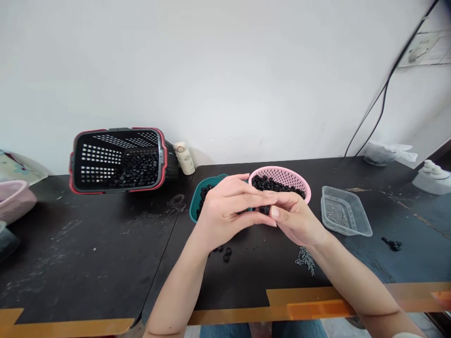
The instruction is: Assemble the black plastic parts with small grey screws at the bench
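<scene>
My left hand and my right hand meet above the black table, fingers pinched together around a small black part between them. Just behind the hands stands a pink perforated bowl heaped with small black round parts. A teal bowl with more black parts sits behind my left hand, partly hidden by it. A few loose black parts lie on the table under my left wrist. A small pile of screws lies beside my right forearm.
A black and red perforated basket lies on its side at back left with black parts inside. A small white bottle stands beside it. A clear plastic tray sits at right. Orange tape runs along the front edge.
</scene>
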Motion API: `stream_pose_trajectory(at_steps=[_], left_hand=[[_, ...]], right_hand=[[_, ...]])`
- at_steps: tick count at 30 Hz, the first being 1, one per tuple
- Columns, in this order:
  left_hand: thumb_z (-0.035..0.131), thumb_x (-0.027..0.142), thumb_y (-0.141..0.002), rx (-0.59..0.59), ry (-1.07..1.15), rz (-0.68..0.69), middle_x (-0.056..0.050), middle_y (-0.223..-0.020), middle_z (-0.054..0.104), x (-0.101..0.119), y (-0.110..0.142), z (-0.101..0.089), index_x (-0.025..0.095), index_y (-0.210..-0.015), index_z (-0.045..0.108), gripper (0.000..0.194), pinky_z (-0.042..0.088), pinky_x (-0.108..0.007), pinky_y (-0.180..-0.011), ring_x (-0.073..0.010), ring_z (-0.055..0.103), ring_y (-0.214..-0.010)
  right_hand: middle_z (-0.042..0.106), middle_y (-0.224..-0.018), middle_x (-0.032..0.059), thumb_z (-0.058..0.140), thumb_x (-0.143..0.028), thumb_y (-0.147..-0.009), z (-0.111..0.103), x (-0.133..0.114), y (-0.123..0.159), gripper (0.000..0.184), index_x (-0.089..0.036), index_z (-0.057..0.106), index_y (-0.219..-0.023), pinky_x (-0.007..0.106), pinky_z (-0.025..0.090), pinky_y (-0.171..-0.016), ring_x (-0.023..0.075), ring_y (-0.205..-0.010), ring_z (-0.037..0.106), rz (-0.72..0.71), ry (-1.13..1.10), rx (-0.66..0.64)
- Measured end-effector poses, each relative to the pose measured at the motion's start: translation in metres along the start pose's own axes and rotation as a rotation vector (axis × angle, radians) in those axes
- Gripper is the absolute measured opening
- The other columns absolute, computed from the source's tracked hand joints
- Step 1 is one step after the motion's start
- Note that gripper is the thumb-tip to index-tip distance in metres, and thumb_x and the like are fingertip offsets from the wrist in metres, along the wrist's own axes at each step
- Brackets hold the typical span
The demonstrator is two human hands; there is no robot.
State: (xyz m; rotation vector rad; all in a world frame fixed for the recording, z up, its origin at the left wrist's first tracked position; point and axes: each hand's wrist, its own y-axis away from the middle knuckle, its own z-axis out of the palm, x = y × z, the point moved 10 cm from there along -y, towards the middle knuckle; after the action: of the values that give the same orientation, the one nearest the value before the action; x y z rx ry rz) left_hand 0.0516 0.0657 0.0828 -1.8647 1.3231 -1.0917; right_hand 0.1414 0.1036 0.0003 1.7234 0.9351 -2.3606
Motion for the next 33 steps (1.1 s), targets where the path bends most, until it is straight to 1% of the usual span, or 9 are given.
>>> stream_pose_trajectory(at_steps=[4, 6, 8, 11, 14, 17, 21, 28, 33], left_hand=[[0.070, 0.034, -0.078, -0.166, 0.077, -0.186, -0.004, -0.097, 0.072, -0.040, 0.006, 0.001, 0.023, -0.102, 0.071, 0.026, 0.048, -0.033, -0.094, -0.0163, 0.066, -0.090], [0.061, 0.040, -0.084, -0.166, 0.034, -0.352, -0.006, -0.100, 0.071, -0.080, 0.016, -0.008, 0.020, -0.104, 0.070, 0.029, 0.050, -0.028, -0.084, -0.0176, 0.065, -0.091], [0.053, 0.047, -0.087, -0.176, -0.144, -0.564, -0.006, -0.097, 0.071, -0.129, 0.036, -0.017, 0.020, -0.098, 0.071, 0.035, 0.048, -0.027, -0.081, -0.0187, 0.064, -0.089], [0.054, 0.054, -0.082, -0.557, -0.380, -0.884, -0.004, -0.075, 0.070, -0.199, 0.087, 0.009, 0.018, -0.079, 0.073, 0.041, 0.045, -0.026, -0.067, -0.0188, 0.062, -0.072], [0.062, 0.051, -0.074, -0.862, -0.361, -1.039, -0.004, -0.078, 0.070, -0.232, 0.130, 0.046, 0.020, -0.081, 0.073, 0.034, 0.041, -0.024, -0.063, -0.0183, 0.062, -0.074], [0.069, 0.047, -0.066, -0.974, -0.320, -1.075, -0.003, -0.077, 0.070, -0.241, 0.148, 0.071, 0.020, -0.080, 0.073, 0.031, 0.040, -0.023, -0.061, -0.0177, 0.062, -0.073], [0.074, 0.042, -0.059, -1.003, -0.299, -1.060, -0.002, -0.073, 0.069, -0.243, 0.152, 0.082, 0.020, -0.074, 0.072, 0.027, 0.039, -0.023, -0.059, -0.0174, 0.061, -0.072], [0.071, 0.037, -0.063, -1.023, -0.231, -1.033, 0.000, -0.073, 0.069, -0.242, 0.155, 0.087, 0.020, -0.076, 0.072, 0.021, 0.040, -0.022, -0.060, -0.0152, 0.060, -0.070], [0.069, 0.036, -0.066, -1.030, -0.191, -0.996, 0.000, -0.076, 0.069, -0.239, 0.152, 0.089, 0.020, -0.075, 0.070, 0.019, 0.041, -0.022, -0.062, -0.0158, 0.060, -0.074]], right_hand=[[0.066, -0.083, 0.0038, 0.061, -0.042, -0.087, -0.007, 0.008, -0.004, 0.028, -0.018, 0.069, -0.098, 0.032, 0.051, -0.078, 0.0163, -0.080, 0.061, 0.146, 0.252, -0.067], [0.067, -0.086, 0.0045, 0.060, -0.042, -0.086, -0.009, 0.011, -0.005, 0.028, -0.018, 0.068, -0.097, 0.030, 0.050, -0.075, 0.0165, -0.079, 0.061, 0.183, 0.524, -0.127], [0.068, -0.087, 0.0051, 0.060, -0.039, -0.087, -0.003, 0.023, -0.002, 0.025, -0.018, 0.069, -0.095, 0.029, 0.048, -0.071, 0.0171, -0.078, 0.061, 0.215, 0.818, -0.276], [0.070, -0.086, 0.0054, 0.061, -0.030, -0.086, 0.015, 0.063, 0.011, 0.017, -0.019, 0.073, -0.088, 0.029, 0.047, -0.070, 0.0196, -0.078, 0.064, 0.289, 1.161, -0.547], [0.072, -0.083, 0.0094, 0.064, -0.022, -0.083, 0.021, 0.105, 0.022, 0.013, -0.016, 0.075, -0.084, 0.032, 0.048, -0.069, 0.0257, -0.079, 0.067, 0.390, 1.439, -0.654], [0.072, -0.082, 0.0153, 0.059, -0.011, -0.082, 0.031, 0.132, 0.028, 0.016, -0.010, 0.074, -0.081, 0.035, 0.049, -0.063, 0.0290, -0.075, 0.067, 0.411, 1.578, -0.683], [0.069, -0.075, 0.0150, 0.054, -0.001, -0.077, 0.053, 0.148, 0.037, 0.021, -0.010, 0.072, -0.077, 0.032, 0.047, -0.052, 0.0249, -0.062, 0.064, 0.292, 1.609, -0.708], [0.069, -0.077, 0.0083, 0.055, -0.009, -0.077, 0.084, 0.157, 0.048, 0.015, -0.016, 0.067, -0.081, 0.030, 0.038, -0.042, 0.0220, -0.057, 0.063, 0.155, 1.537, -0.723], [0.072, -0.078, 0.0071, 0.058, -0.031, -0.085, 0.078, 0.139, 0.040, 0.017, -0.018, 0.068, -0.089, 0.030, 0.042, -0.052, 0.0245, -0.066, 0.067, 0.141, 1.456, -0.701]])
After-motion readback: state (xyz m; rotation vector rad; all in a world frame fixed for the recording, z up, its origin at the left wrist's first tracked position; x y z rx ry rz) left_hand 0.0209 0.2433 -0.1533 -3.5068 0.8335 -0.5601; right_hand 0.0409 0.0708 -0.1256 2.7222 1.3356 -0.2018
